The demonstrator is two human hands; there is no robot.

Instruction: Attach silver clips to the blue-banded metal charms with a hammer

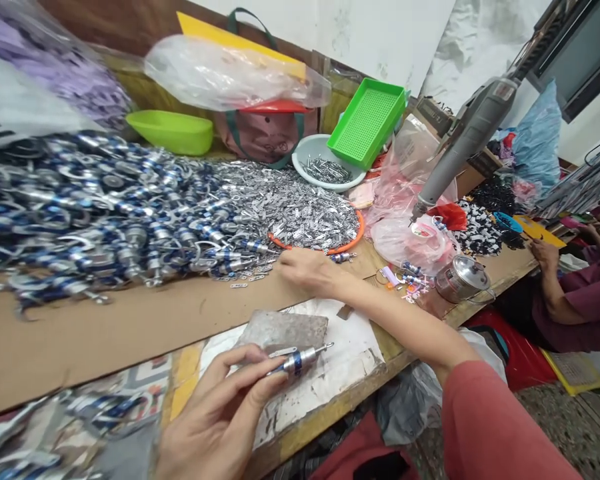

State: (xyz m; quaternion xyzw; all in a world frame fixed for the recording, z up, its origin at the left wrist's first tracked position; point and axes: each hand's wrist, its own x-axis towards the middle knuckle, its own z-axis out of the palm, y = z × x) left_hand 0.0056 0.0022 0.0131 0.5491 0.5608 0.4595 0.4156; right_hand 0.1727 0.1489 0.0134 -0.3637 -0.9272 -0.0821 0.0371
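My left hand (225, 407) pinches a blue and silver metal part (300, 361) between thumb and fingers, its thin tip pointing right. Beneath that part are a grey stone block (285, 329) and a stained white sheet (345, 363). Farther forward, my right hand (307, 272) is closed at the near edge of the pile of small silver pieces (310, 217); whatever its fingertips hold is hidden. Small flat pieces (250, 276) lie just left of it. A large heap of blue and silver parts (130, 213) spreads to the left.
A power screwdriver (467, 143) hangs at the right above plastic bags. A green basket (367, 123) leans over a pale bowl (300, 160). A metal tin (463, 279) stands near the right table edge. More assembled parts lie lower left. Another person's hand (545, 255) is far right.
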